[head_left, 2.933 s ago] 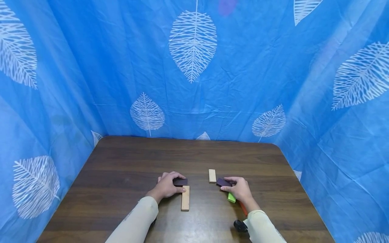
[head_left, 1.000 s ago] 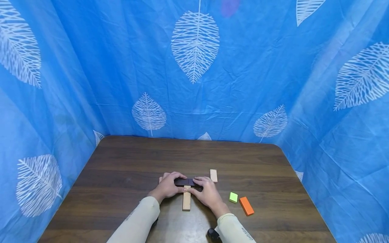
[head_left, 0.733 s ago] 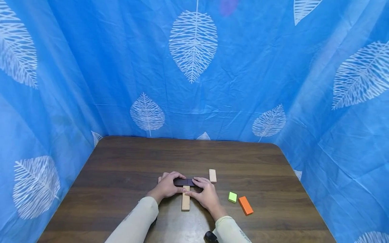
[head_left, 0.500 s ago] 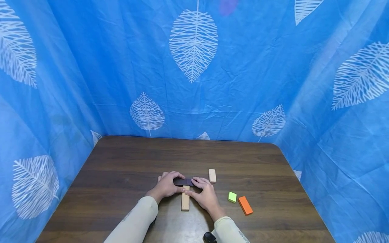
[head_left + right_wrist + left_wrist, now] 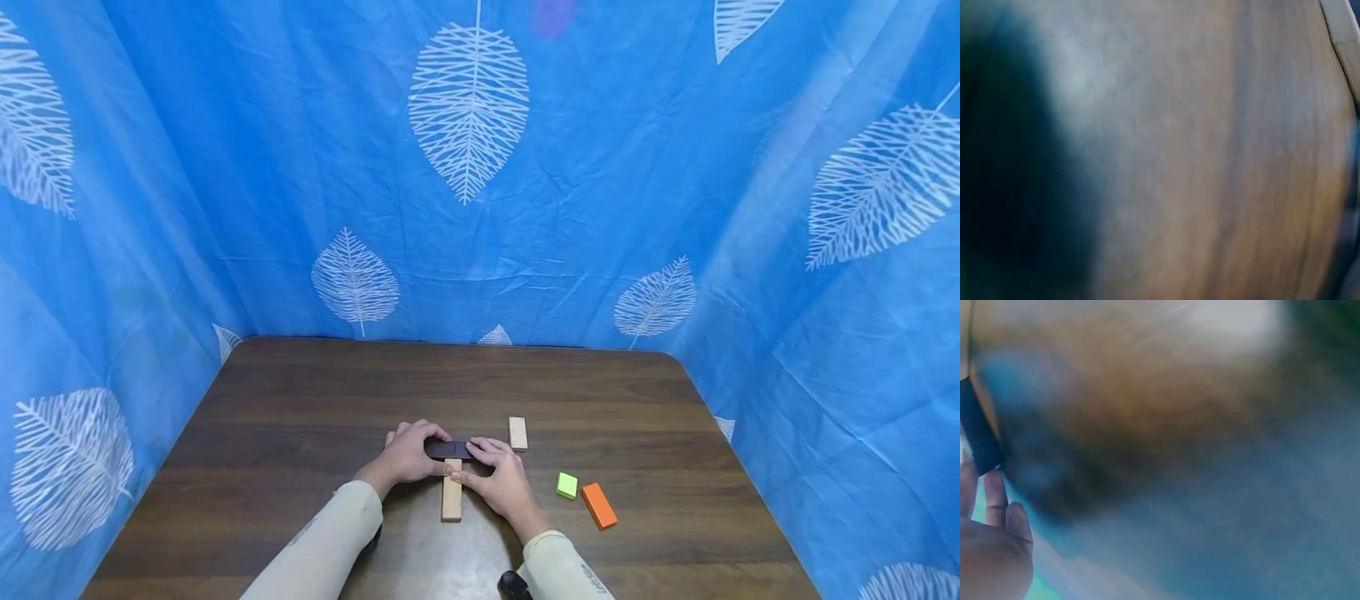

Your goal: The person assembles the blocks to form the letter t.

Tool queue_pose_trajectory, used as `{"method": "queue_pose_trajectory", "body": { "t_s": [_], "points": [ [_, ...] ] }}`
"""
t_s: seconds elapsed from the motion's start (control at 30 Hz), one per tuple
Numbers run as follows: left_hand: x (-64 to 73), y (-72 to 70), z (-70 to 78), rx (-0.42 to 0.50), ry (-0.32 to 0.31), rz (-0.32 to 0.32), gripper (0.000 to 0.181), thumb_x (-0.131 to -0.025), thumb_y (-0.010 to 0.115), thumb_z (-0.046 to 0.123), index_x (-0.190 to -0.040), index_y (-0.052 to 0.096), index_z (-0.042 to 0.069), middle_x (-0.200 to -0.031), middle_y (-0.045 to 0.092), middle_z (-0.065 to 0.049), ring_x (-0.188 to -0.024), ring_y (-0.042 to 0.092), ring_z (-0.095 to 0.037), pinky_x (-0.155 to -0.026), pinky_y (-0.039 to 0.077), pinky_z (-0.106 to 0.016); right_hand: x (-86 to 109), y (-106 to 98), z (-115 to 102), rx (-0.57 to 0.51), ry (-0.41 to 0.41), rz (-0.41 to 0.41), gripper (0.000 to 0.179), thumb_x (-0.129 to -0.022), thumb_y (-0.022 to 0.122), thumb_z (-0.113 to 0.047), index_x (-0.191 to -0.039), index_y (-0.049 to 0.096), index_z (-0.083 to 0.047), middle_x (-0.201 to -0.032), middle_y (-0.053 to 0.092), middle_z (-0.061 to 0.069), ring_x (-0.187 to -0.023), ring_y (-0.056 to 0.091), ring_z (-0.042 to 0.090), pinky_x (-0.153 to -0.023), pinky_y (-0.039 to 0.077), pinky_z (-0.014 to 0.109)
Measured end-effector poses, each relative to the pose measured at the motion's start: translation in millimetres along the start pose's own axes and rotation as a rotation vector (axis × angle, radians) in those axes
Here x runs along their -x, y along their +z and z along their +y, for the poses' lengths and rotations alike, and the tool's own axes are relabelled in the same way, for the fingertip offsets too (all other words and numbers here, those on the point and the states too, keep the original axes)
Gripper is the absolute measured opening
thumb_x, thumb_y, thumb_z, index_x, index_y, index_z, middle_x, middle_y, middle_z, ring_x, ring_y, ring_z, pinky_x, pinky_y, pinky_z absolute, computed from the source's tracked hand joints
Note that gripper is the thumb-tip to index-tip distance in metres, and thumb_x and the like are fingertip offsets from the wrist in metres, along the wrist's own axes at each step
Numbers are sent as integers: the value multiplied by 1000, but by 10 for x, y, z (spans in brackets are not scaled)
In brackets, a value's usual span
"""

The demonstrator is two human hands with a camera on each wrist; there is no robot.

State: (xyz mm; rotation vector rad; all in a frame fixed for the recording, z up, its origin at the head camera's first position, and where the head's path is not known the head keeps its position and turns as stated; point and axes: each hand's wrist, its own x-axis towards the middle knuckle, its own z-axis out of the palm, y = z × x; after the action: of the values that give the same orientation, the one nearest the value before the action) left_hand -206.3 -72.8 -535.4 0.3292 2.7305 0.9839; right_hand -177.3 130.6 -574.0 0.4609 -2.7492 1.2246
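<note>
Two dark brown blocks lie end to end in the head view. My left hand [image 5: 403,457] grips the left dark block [image 5: 441,451] between thumb and fingers; my right hand [image 5: 505,481] holds the right dark block [image 5: 462,452], partly covered by its fingers. A pale wooden block [image 5: 452,502] runs from their near side toward me, making a T, and both thumbs meet over its far end. In the left wrist view, a dark block [image 5: 980,431] shows at the left edge above the fingers. The right wrist view is mostly blurred tabletop, with a pale block [image 5: 1342,28] at its upper right corner.
A second pale block [image 5: 517,434] lies just beyond the right hand. Right of that hand are a small lime-green block [image 5: 567,485] and an orange block [image 5: 599,506]. The brown wooden table [image 5: 300,392] is enclosed by blue leaf-print curtains [image 5: 570,167].
My right hand has carried its dark block left and set it against the left one, uncovering the green and orange blocks. Over the last second, both hands have stayed nearly still.
</note>
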Motion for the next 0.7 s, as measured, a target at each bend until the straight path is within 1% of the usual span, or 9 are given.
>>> {"method": "queue_pose_trajectory", "body": {
  "t_s": [0.07, 0.13, 0.23, 0.33, 0.43, 0.5, 0.57, 0.7],
  "points": [
    [-32, -19, 11, -16, 20, -16, 42, -74, 90, 35, -109, 71, 20, -118, 63, -1, -111, 48, -31, -98, 30, -57, -1, -3, 3, -7, 0, 3, 60, -79, 86, -40, -124, 71, -2, -130, 66, 6, -126, 55, 29, -104, 41, 49],
    [-69, -32, 36, 1, 32, -17, 44, -76, 88, 34, -113, 70, 19, -118, 63, -2, -111, 48, -30, -99, 30, -58, -2, -6, 8, -11, 0, 5, 61, -79, 86, -41, -123, 71, -2, -130, 66, 5, -126, 55, 29, -104, 41, 49],
    [-130, -25, 113, 83, 49, 4, 45, -82, 84, 33, -121, 68, 15, -121, 63, -3, -114, 48, -31, -101, 28, -60, 1, -3, 18, -12, -7, 14, 61, -79, 86, -41, -123, 71, -2, -130, 67, 5, -125, 55, 30, -103, 41, 49],
    [-200, 31, 232, 167, 92, 37, 41, -88, 79, 30, -123, 68, 13, -120, 63, -5, -114, 49, -33, -100, 27, -61, 15, 6, 23, -18, -16, 22, 59, -79, 87, -39, -123, 71, -2, -128, 68, 5, -124, 56, 30, -102, 42, 48],
    [-281, 113, 373, 203, 126, 34, 39, -91, 76, 28, -125, 68, 13, -119, 64, -5, -114, 50, -33, -100, 26, -62, 23, 11, 23, -18, -16, 21, 57, -78, 87, -38, -121, 72, -3, -124, 69, 7, -124, 57, 31, -102, 43, 49],
    [-351, 165, 457, 194, 140, 26, 40, -92, 75, 28, -127, 68, 13, -119, 64, -4, -113, 51, -33, -100, 26, -63, 22, 13, 28, -12, -11, 21, 55, -78, 87, -38, -119, 74, -4, -123, 70, 8, -124, 57, 31, -102, 43, 49],
    [-425, 211, 530, 169, 129, 7, 43, -92, 75, 31, -130, 67, 15, -120, 64, -2, -114, 51, -31, -101, 26, -62, 20, 12, 35, -15, -1, 18, 52, -78, 87, -38, -116, 76, -4, -122, 70, 8, -124, 56, 32, -103, 42, 49],
    [-572, 260, 646, 117, 100, -22, 46, -90, 77, 34, -131, 67, 17, -121, 65, 0, -116, 50, -30, -102, 24, -60, 7, -3, 51, -19, -7, 35, 48, -78, 87, -37, -113, 77, -5, -123, 70, 9, -125, 55, 33, -103, 42, 50]
  ]
}}
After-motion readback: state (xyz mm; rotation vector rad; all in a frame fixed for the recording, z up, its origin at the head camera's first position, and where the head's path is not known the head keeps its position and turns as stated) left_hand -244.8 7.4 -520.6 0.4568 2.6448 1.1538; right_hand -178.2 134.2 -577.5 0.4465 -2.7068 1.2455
